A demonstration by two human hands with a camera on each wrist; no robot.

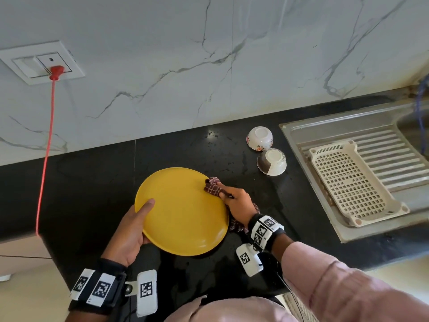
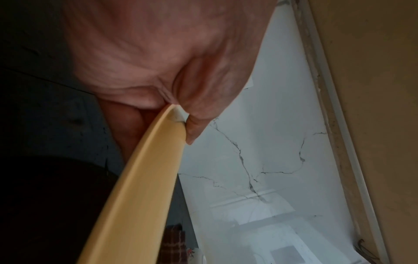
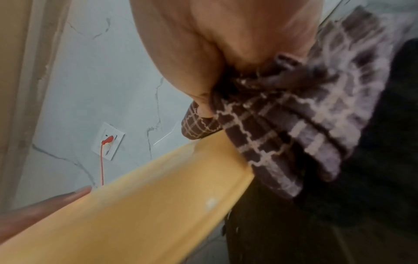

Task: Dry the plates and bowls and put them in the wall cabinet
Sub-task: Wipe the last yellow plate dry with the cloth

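Black stone worktop (image 1: pixel 92 182) against a white marble-veined wall (image 1: pixel 162 54), water spots scattered on it. Yellow plate (image 1: pixel 183 210) held tilted above the worktop, near its front edge, between both hands. Left hand (image 1: pixel 130 231) grips the plate's left rim — thumb laid flat on the top face, other fingers under and out of sight; the left wrist view shows the thumb (image 2: pixel 199 114) pressed over the rim. Right hand (image 1: pixel 239 205) has its fingers clamped on a brown checked cloth (image 1: pixel 212 185), bunched at the plate's right rim; part of the cloth lies on the top face, the rest hangs behind and below the hand. Right wrist view shows the cloth (image 3: pixel 294 116) wrapped over the plate edge (image 3: pixel 158 205).

Two bowls sit upside down on the worktop beyond the plate to the right, just beside each other: a white floral bowl (image 1: pixel 259 138) and a brown-and-white bowl (image 1: pixel 271 161). Further right a steel sink drainboard (image 1: pixel 383 135) carries a cream plastic basket (image 1: pixel 352 182). On the wall at left, a red plug (image 1: pixel 56 72) in a white socket — its red cord (image 1: pixel 46 147) hangs down past the worktop edge
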